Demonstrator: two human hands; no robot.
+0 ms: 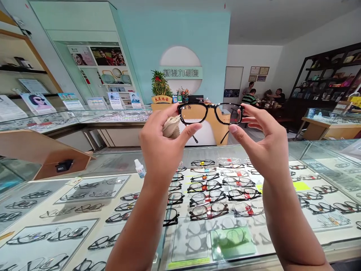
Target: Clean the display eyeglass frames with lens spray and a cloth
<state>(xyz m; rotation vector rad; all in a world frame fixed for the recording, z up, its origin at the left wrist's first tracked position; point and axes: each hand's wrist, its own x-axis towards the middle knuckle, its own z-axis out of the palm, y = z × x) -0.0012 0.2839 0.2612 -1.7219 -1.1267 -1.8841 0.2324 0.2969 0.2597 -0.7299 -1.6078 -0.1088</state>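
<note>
Black-framed glasses (211, 107) are held up level above the display counter, lenses facing me and temple arms pointing away. My left hand (166, 141) pinches their left end between thumb and fingers, and a folded beige cloth (172, 127) is tucked in the same hand. At the right end, my right hand (261, 139) grips the frame with thumb below and fingers above. Through the clear lenses the wooden front desk shows. Below the hands, rows of glasses (208, 197) lie in the glass-topped counter.
A small white bottle (140, 168) stands on the counter left of my left forearm. A green card (232, 242) lies near the front edge. At far left is a wooden panel (42, 150). Farther back are a potted plant (160, 84), a dark shelf (328, 73) and several people.
</note>
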